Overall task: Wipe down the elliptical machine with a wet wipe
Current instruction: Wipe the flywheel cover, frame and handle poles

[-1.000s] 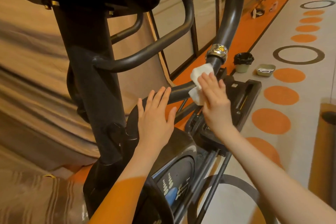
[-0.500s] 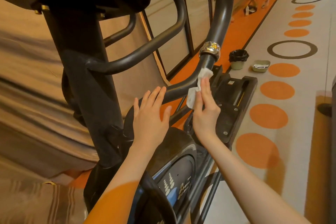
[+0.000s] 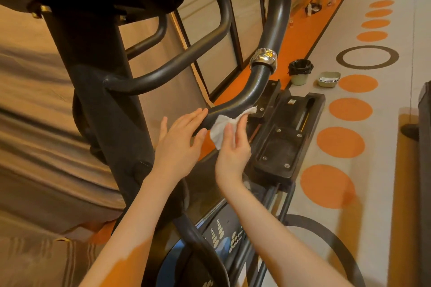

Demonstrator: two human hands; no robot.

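Observation:
The dark elliptical machine (image 3: 98, 91) fills the left and middle of the head view. Its curved swing arm (image 3: 254, 91) bends down past a chrome collar (image 3: 264, 58). A white wet wipe (image 3: 220, 127) lies against the lower bend of that arm. My right hand (image 3: 233, 149) presses the wipe to the tube with straight fingers, thumb behind the wipe. My left hand (image 3: 179, 144) is flat and open, its fingertips resting on the same tube just left of the wipe. The black foot pedal (image 3: 282, 137) sits just right of my right hand.
On the floor beyond the pedal stand a small bin with a black liner (image 3: 300, 72) and a shallow green tray (image 3: 329, 79). Glass panels (image 3: 210, 37) rise behind the machine. A beige cover (image 3: 35, 112) lies at left. The floor has orange dots (image 3: 340, 142).
My right hand slid the wipe down the swing arm from just under the chrome collar to the lower bend. My left hand moved up and right onto the tube.

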